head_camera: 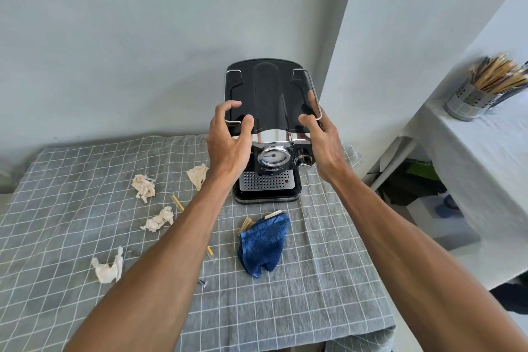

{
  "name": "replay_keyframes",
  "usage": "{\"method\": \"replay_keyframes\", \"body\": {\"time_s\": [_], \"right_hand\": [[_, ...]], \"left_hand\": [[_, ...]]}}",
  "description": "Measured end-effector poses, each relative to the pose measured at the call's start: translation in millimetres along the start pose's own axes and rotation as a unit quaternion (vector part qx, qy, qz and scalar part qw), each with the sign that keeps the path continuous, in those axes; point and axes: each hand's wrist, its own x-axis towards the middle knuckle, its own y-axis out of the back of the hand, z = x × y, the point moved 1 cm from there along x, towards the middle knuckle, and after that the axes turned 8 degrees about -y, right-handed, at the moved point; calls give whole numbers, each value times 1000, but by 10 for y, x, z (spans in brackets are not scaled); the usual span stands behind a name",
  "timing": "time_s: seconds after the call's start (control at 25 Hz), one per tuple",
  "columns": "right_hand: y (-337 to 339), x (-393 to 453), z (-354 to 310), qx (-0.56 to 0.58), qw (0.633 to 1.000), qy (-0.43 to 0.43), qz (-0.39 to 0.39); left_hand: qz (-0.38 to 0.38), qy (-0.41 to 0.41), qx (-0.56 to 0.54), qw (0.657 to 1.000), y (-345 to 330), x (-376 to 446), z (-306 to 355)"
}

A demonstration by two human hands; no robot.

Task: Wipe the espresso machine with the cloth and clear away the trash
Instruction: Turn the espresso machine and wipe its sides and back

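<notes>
The espresso machine (pixel 270 128) is standing at the far edge of a table under a grey checked tablecloth (pixel 328 280). The left hand (pixel 228 137) and right hand (pixel 323 134) are gripping the front corners of its black top, fingers curled over the edge. The hands are hiding part of its front. A small label under the round gauge (pixel 271 156) is too blurred to read. The blue cloth (pixel 264 246) is lying crumpled just before the machine, partly covering some wooden sticks (pixel 246 224). Crumpled tissues (pixel 144 187) are lying to the left.

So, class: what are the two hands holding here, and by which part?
Both hold the espresso machine by the front corners of its black top: left hand at one corner, right hand at the other.
</notes>
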Motion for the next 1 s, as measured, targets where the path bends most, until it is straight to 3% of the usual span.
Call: {"method": "replay_keyframes", "body": {"time_s": [1.0], "right_hand": [[94,-60,5,-49,999,7,-6]], "left_hand": [[-2,6,23,1000,-70,-140,-55]]}}
